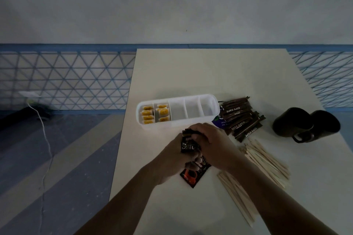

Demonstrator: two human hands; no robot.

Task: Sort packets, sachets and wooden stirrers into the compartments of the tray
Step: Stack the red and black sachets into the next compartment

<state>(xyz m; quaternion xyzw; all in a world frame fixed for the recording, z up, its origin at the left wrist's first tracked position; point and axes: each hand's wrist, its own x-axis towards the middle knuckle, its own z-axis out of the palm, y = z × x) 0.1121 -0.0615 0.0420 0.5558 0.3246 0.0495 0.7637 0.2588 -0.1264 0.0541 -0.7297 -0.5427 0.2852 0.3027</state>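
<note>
Packets (188,145) gripped in curled fingers (197,135) of left hand (172,160) and right hand (212,145), beside tray (162,126).

Dim, even, bluish light; soft shadows; slight blur throughout; wide-angle bending of straight lines toward the edges.

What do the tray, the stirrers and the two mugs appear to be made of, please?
Tray: probably translucent white plastic; the dividers show through its wall. Stirrers: pale, matte bare wood, by their colour. Mugs: dark, slightly glossy, perhaps ceramic.
</note>
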